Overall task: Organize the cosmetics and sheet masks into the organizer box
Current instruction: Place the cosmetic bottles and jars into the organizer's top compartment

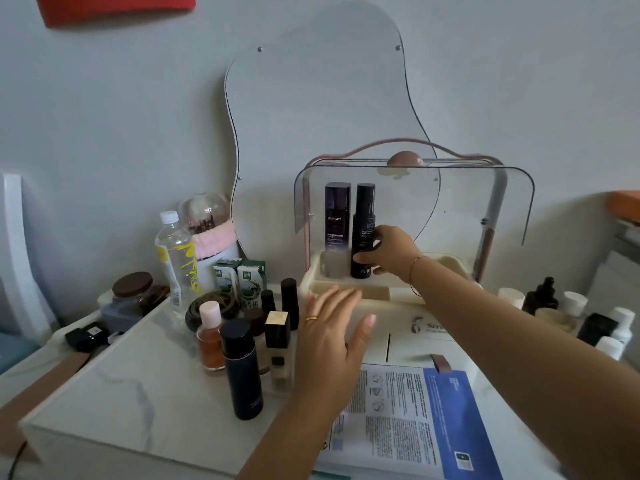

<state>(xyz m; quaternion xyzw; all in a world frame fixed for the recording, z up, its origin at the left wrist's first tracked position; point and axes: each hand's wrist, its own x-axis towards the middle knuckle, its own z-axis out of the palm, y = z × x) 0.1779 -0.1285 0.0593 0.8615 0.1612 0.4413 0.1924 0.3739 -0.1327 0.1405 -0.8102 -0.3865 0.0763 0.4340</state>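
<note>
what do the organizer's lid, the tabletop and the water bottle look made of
Lid: probably tinted clear plastic, glossy; the bottles inside show through it. Tabletop: white marble or a marble-look laminate, smooth, with grey veins. Water bottle: thin clear plastic, see-through, with a white cap.

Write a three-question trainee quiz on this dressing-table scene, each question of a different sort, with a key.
1. True or false: the right hand grips the black cylindrical bottle inside the clear-lidded cream organizer box.
2. Multiple choice: how many bottles stand inside that box? A one, B two, C four.
3. Fill in: the left hand, wearing a gold ring and with fingers spread, holds ____.

Key
1. True.
2. B: the black cylindrical bottle and the dark purple rectangular bottle beside it.
3. Nothing.
</note>
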